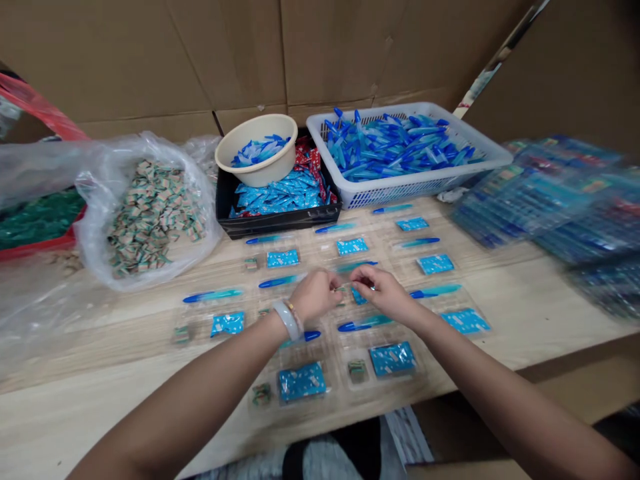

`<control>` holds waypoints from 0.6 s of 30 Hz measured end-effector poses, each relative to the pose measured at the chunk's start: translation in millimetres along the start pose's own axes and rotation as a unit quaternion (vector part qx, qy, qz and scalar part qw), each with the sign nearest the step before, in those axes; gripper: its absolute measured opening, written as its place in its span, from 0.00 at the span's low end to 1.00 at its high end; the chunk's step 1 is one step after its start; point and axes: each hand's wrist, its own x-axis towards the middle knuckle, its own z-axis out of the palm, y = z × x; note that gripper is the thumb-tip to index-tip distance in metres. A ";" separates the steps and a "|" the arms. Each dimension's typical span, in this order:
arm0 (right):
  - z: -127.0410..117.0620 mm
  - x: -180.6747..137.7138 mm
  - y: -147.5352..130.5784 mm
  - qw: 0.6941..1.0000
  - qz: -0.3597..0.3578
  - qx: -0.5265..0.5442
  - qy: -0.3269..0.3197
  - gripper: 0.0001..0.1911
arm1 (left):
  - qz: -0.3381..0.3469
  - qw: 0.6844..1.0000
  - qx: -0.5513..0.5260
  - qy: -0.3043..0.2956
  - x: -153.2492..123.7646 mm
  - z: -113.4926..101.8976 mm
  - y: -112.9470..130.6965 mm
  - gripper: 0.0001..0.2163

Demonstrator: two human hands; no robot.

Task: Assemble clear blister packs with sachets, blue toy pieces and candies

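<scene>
My left hand (316, 295), with a pale bangle at the wrist, has its fingers closed in a pinch over the middle of the clear plastic trays. Close beside it, my right hand (383, 291) is also pinched, its fingertips nearly meeting the left ones. What lies between the fingertips is too small and blurred to make out. Around them, clear trays (345, 393) hold blue pens (365, 324), blue dotted packets (393, 359) and small tan-and-green striped pieces (357, 371). Another blue packet (359, 297) is partly covered by my right hand.
Behind the trays stand a white basket (425, 183) of blue pens and a black box (280, 224) with packets and a cream bowl (257, 175). To the left sits a plastic bag (197, 267) of striped pieces. Filled clear packs (555, 193) are stacked at right.
</scene>
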 end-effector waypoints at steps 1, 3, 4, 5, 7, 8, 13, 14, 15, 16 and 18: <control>-0.2 -1.1 -0.4 1.000 0.004 0.003 0.003 0.04 | -0.015 0.999 -0.033 -0.021 2.5 -2.2 -1.6 0.08; 1.0 -3.0 -1.1 1.000 0.011 0.005 -0.005 0.05 | -0.043 0.995 -0.062 -0.067 6.7 -4.7 -3.2 0.08; 2.2 -3.8 -1.3 1.000 0.014 0.004 -0.014 0.05 | -0.057 0.994 -0.056 -0.081 8.1 -5.0 -2.9 0.08; 3.8 -4.6 -1.4 1.000 0.017 0.002 -0.023 0.05 | -0.068 0.993 -0.040 -0.088 9.0 -4.5 -2.0 0.08; 7.3 -6.2 -1.0 0.999 0.020 -0.007 -0.041 0.05 | -0.072 0.994 0.010 -0.085 8.7 -2.0 1.3 0.07; 8.9 -7.0 -0.6 0.998 0.019 -0.015 -0.050 0.05 | -0.062 0.994 0.037 -0.078 7.8 -0.2 3.3 0.06; 14.1 -10.0 -0.4 0.996 -0.011 -0.059 -0.065 0.05 | 0.011 0.991 0.134 -0.030 0.3 10.8 8.2 0.07; 15.0 -10.2 -1.1 0.995 -0.019 -0.071 -0.063 0.06 | 0.017 0.991 0.134 -0.020 -0.8 12.6 7.5 0.07; 15.9 -10.2 -2.1 0.994 -0.026 -0.087 -0.063 0.06 | 0.024 0.992 0.128 -0.006 -1.8 14.1 6.4 0.07; 17.0 -10.1 -3.3 0.992 -0.028 -0.105 -0.063 0.06 | 0.031 0.992 0.118 0.010 -2.7 15.0 4.9 0.07; 18.8 -9.4 -5.8 0.988 -0.018 -0.138 -0.065 0.05 | 0.048 0.993 0.100 0.031 -4.9 15.0 1.5 0.07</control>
